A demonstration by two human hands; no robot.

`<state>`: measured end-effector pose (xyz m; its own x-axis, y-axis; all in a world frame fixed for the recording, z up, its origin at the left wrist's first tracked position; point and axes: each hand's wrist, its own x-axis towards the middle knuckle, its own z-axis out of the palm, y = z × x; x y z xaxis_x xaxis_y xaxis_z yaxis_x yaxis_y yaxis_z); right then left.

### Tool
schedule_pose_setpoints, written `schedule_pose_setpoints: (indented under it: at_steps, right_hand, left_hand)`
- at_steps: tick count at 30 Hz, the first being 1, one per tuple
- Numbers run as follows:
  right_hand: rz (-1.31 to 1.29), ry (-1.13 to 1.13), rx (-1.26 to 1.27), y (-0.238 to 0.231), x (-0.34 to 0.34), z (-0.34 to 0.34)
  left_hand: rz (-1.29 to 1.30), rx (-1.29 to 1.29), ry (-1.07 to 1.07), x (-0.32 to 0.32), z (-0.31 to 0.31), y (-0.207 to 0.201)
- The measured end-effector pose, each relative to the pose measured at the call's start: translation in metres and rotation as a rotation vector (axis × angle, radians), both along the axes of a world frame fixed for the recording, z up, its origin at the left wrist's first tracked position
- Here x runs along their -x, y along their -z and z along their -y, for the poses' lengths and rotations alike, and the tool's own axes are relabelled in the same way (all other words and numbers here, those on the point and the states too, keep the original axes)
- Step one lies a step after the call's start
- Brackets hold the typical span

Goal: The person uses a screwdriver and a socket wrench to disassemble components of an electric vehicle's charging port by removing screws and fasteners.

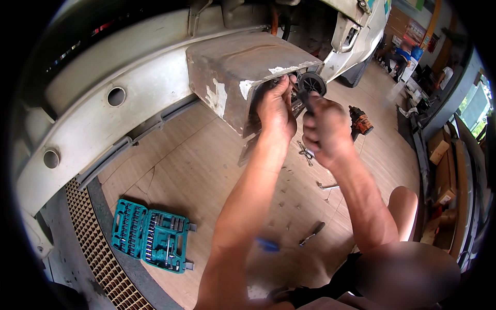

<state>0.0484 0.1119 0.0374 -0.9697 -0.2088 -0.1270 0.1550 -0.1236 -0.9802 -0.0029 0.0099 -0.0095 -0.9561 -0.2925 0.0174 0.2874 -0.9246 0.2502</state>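
A rusty metal box (253, 54) spreads left of the fingers; a teal socket set (182, 252) lies well apart. The left hand (275, 109) is at the box's end — I cannot tell its pinch. The right hand's (329, 126) fingers, just beside a black spoked disc (312, 83), curl round a dark handle (306, 101).

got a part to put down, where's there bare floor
Bare tan floor shows between the open teal plastic tool case and the rusty metal box, left of the left forearm. Crowded: right of it, where a black-handled metal tool and blurred blue object lie, and around the left hand and right hand by the box.
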Motion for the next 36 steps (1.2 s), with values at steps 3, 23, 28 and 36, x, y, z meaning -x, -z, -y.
schedule_pose_setpoints:
  at_steps: [3, 23, 28, 36]
  right_hand:
    - [0.068, -0.120, 0.016, 0.000, -0.002, 0.001]
    - [-0.762, 0.126, -0.619, 0.026, 0.011, 0.008]
    - [-1.163, 0.208, -1.014, 0.028, 0.010, 0.002]
    - [-0.798, 0.106, -0.704, 0.020, 0.000, 0.005]
  left_hand:
    - [-0.016, 0.051, -0.019, 0.005, 0.005, 0.004]
    - [0.012, 0.052, 0.069, 0.005, 0.005, 0.009]
    - [-0.001, 0.007, 0.022, 0.004, 0.000, 0.002]
    - [0.046, 0.026, 0.018, -0.004, 0.003, -0.001]
